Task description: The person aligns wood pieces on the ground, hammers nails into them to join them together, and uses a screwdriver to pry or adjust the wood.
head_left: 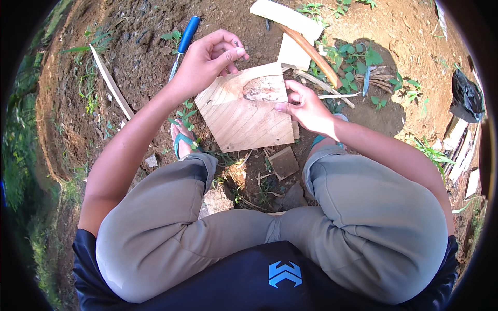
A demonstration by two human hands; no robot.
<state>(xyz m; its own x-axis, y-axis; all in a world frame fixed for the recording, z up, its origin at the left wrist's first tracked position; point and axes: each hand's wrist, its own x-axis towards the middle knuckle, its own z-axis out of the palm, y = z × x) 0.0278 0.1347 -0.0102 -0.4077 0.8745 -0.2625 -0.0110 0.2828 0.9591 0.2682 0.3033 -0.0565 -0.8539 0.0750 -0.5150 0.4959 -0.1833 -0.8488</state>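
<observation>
Bare brown soil, strewn with weeds and wood scraps, spreads around both hands, partly sunlit. Well out to the left of the left hand, a long pale wood strip lies aslant on the ground. Nearer, just left of that hand, is a tool with a blue handle, its metal shaft running down behind the forearm. The left hand has its fingers curled and its thumb drawn in, pinching a small dark thing (too small to identify). Below and right of it, between the two hands, a flat wooden board is held at a slant, a patch of swirling grain near its upper right. Under the board, lower left of the right hand, sits a small square wood block. The right hand clasps the board's right edge, thumb on top. Above that hand lie a pale plank and a brown stick; far to its right is a black plastic bag.
</observation>
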